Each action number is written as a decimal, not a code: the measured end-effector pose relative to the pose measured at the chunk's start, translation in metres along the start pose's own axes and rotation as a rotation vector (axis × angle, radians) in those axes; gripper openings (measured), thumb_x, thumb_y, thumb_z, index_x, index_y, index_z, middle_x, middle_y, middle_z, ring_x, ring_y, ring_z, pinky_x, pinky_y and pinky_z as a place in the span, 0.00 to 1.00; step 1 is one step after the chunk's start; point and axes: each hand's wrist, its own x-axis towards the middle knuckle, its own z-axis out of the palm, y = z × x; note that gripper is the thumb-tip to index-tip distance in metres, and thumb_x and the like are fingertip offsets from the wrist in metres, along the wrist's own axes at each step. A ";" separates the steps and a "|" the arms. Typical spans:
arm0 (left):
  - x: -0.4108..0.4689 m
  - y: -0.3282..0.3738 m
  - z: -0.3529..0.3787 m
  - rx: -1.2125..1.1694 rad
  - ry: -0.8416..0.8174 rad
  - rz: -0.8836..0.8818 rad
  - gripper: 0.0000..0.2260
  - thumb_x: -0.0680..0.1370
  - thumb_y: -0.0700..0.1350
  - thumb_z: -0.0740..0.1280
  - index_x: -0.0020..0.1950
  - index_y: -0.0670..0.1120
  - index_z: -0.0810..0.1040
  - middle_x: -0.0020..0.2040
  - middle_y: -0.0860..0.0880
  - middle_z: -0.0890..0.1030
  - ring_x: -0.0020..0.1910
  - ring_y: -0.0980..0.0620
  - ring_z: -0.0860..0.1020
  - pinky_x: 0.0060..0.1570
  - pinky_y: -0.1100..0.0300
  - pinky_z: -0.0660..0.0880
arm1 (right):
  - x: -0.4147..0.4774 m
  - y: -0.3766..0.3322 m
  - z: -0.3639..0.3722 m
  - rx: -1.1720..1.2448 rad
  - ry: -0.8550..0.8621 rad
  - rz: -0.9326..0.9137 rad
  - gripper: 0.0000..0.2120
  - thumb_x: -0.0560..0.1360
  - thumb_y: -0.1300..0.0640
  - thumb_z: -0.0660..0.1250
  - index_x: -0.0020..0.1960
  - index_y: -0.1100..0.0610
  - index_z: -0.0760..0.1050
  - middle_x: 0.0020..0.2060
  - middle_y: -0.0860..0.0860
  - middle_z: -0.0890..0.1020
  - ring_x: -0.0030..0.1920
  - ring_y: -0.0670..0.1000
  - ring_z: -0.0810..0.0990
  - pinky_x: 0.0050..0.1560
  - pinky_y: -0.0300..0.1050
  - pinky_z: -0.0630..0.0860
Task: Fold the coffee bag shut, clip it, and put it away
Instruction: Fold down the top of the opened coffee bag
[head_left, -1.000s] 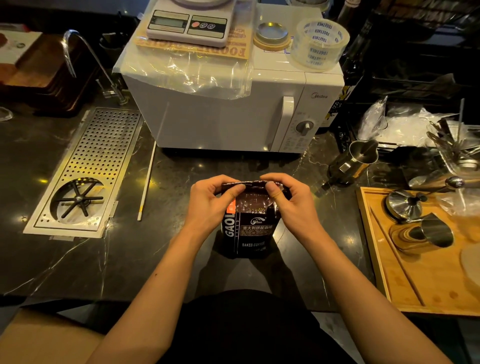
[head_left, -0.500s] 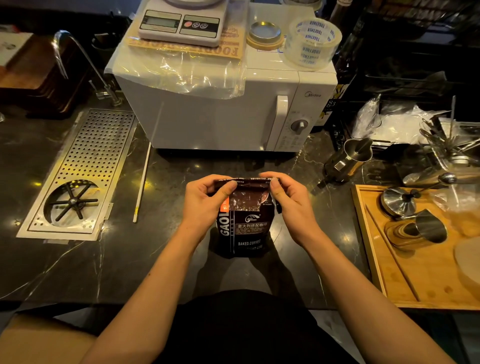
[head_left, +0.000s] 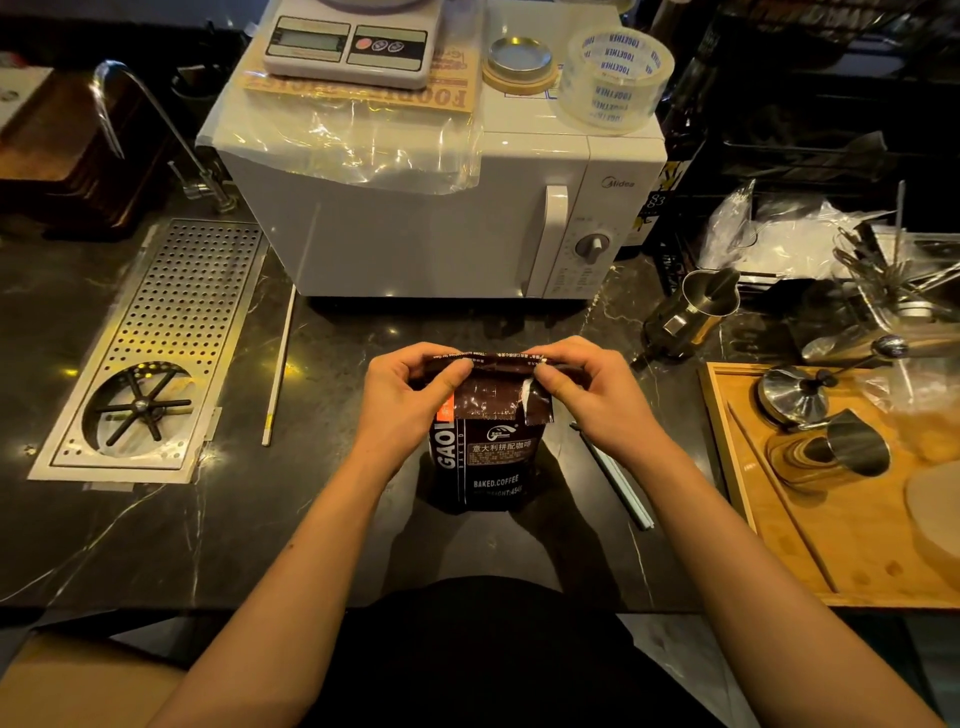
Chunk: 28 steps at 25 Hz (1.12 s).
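From the head camera, looking down over the person's arms: a dark brown coffee bag (head_left: 485, 457) stands upright on the black marble-veined bench (head_left: 156, 530), just in front of the person's body and well short of the white microwave (head_left: 441, 218) behind it. The bag's top is bent over toward the person, so a flap hangs down over the upper front, above the printed label.

The left hand (head_left: 410, 400) pinches the left end of that folded top edge, thumb in front and fingers curled behind. The right hand (head_left: 592, 395) pinches the right end the same way, its thumb pressing a torn-looking corner of the flap. Both hands are closed on the bag, one at each corner, with the fold stretched flat between them.

Just right of the bag, partly under the right wrist, a slim white stick-shaped piece (head_left: 618, 478) lies slantwise on the bench; I cannot tell what it is. A similar thin white rod (head_left: 278, 374) lies to the left, beside the perforated steel drip tray (head_left: 166, 343).

On top of the microwave sit a kitchen scale (head_left: 353, 47), a metal lid (head_left: 519, 57) and a roll of clear tape (head_left: 615, 78). To the right, a steel pitcher (head_left: 691, 312) stands near a wooden tray (head_left: 810, 519) carrying more steel pieces.
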 end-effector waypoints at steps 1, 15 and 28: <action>0.001 0.002 -0.002 0.049 -0.012 0.005 0.04 0.74 0.41 0.73 0.46 0.49 0.84 0.43 0.49 0.86 0.45 0.53 0.85 0.45 0.59 0.81 | 0.001 0.001 0.002 -0.036 0.043 -0.014 0.10 0.77 0.64 0.67 0.55 0.54 0.82 0.47 0.47 0.82 0.51 0.48 0.82 0.54 0.43 0.78; 0.028 0.046 0.002 0.750 -0.434 0.288 0.08 0.75 0.54 0.70 0.52 0.54 0.83 0.47 0.55 0.84 0.50 0.55 0.81 0.51 0.48 0.80 | -0.011 0.004 0.017 0.069 0.295 0.006 0.06 0.72 0.65 0.72 0.45 0.55 0.83 0.38 0.50 0.85 0.43 0.51 0.82 0.48 0.48 0.78; 0.035 0.036 0.015 0.773 -0.377 0.397 0.05 0.76 0.52 0.70 0.47 0.52 0.82 0.43 0.58 0.79 0.47 0.54 0.79 0.50 0.45 0.78 | -0.058 0.063 -0.033 -0.262 0.297 0.243 0.19 0.75 0.53 0.71 0.65 0.51 0.75 0.57 0.47 0.80 0.56 0.46 0.78 0.57 0.46 0.76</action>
